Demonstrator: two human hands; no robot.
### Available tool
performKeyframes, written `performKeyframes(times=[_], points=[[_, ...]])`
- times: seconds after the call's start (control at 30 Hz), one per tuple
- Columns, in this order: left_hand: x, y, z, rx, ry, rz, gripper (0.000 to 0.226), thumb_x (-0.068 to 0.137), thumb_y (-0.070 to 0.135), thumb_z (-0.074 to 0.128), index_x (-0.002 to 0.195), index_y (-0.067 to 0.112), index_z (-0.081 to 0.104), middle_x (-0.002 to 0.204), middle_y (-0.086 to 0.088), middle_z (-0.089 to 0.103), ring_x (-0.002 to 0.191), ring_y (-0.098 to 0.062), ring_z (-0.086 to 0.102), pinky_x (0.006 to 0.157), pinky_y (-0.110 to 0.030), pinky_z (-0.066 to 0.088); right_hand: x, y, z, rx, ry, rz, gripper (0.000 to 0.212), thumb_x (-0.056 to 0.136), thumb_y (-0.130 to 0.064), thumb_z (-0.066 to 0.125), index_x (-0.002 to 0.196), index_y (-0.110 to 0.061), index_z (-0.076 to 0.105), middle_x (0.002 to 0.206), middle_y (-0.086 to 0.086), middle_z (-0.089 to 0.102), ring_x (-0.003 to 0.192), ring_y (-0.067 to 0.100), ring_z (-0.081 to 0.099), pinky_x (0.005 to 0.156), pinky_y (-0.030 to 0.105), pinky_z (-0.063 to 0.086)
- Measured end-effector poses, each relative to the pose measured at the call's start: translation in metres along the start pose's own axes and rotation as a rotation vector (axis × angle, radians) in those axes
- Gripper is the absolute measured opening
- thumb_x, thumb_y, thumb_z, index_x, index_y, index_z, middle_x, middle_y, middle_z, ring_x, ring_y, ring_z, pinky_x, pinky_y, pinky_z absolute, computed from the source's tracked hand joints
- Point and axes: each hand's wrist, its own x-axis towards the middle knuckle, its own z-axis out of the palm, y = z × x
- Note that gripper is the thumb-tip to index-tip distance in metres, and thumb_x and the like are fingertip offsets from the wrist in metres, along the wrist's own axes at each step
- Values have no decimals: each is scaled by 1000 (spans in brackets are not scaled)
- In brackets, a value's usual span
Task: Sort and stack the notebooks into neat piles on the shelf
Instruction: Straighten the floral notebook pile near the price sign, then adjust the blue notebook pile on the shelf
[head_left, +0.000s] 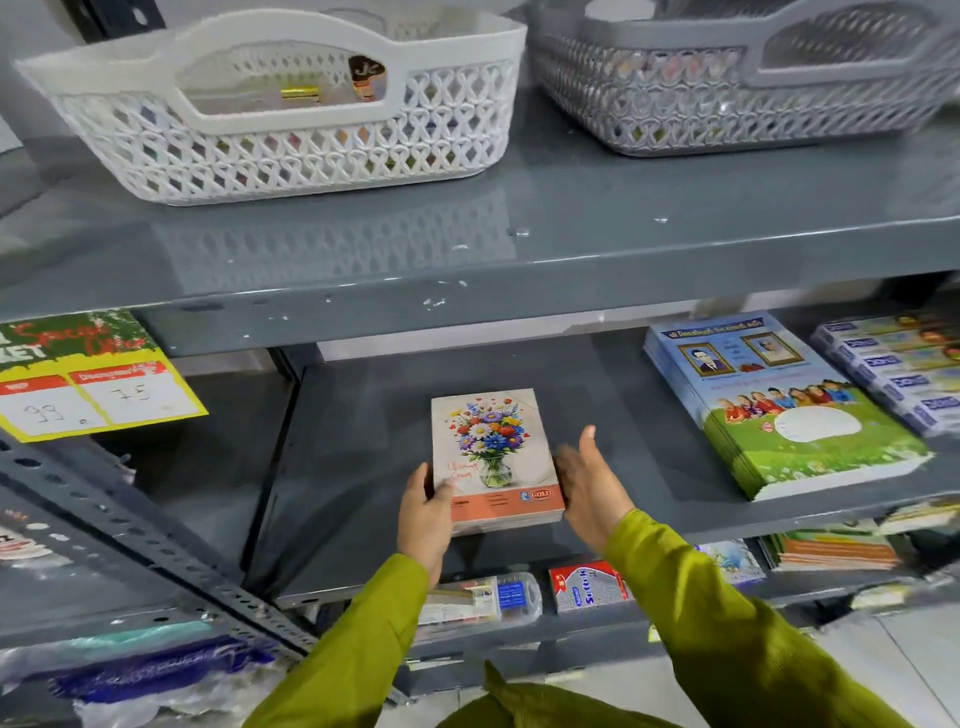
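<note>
On the middle shelf (363, 415), two hands meet one flowered notebook pile (491, 452): left hand (426, 514) gripping, right hand (587, 488) open-palmed.

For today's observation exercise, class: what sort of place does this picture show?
Probably a stationery shop: a yellow price tag hangs on grey metal shelving, and piles of flower-cover notebooks and blue-green booklets lie displayed on it.

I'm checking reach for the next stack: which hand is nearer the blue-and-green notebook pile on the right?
Right. The right hand is at the right edge of the flower notebooks, left of the blue-and-green pile; the left hand grips their left edge, farther off.
</note>
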Motion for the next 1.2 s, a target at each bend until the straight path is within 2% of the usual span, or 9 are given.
performKeyframes(times=[0.23,0.3,0.37,0.47,0.57,0.77,0.93,1.03,1.2], points=[[-7,21,-3,112,77,-1,44,91,16,58,134,15,51,131,-12,62,111,-29,65,96,-44,53,-16,-31,-42,-140,98,-35,97,76,-81,25,150,-18,23,158,3,28,146,20,25,122,39,14],[-19,40,11,131,339,186,50,89,8,58,138,12,49,140,-11,54,122,-29,57,104,-37,45,-21,-55,-84,-267,287,-183,112,60,-91,38,145,-18,35,152,0,38,141,18,34,121,37,18],[-39,61,43,73,446,514,43,88,-1,54,130,9,56,134,-10,58,122,-24,55,105,-30,42,-31,-88,-139,-301,469,-271,80,80,-66,54,139,-12,45,139,-1,48,131,17,43,114,28,25],[-61,66,121,53,209,697,36,86,4,53,118,17,63,121,1,60,115,-19,58,105,-31,42,-36,-133,-228,-396,659,-360,64,81,-39,67,134,-6,50,139,11,53,131,27,48,108,32,35],[-80,55,217,-31,-52,528,35,87,8,57,114,29,61,120,2,61,115,-17,59,100,-14,42,-39,-176,-292,-573,740,-331,47,90,-26,62,129,-1,53,136,19,55,126,34,51,107,35,36],[-94,30,314,-103,-299,28,40,93,17,60,132,12,50,130,1,54,123,-19,53,95,-23,40,-29,-181,-336,-513,477,-35,63,96,-47,43,143,-5,39,146,18,43,136,34,41,96,32,42],[-102,13,340,-62,-296,72,45,89,24,65,131,16,52,129,-3,61,118,-18,59,100,-30,46,-12,-168,-365,-205,288,29,100,65,-72,62,140,-8,43,128,14,64,121,28,59,105,41,43],[-101,7,339,-48,-291,68,56,87,30,67,137,19,47,133,0,60,121,-16,58,107,-35,44,-9,-166,-368,-102,195,62,91,74,-70,53,135,-4,48,92,9,78,88,27,73,74,36,60],[-97,7,321,-129,-242,61,41,89,17,65,129,20,54,121,2,67,112,-14,63,102,-32,48,-11,-157,-346,-10,113,68,80,82,-71,37,135,-11,45,84,7,79,91,26,67,78,41,51]])
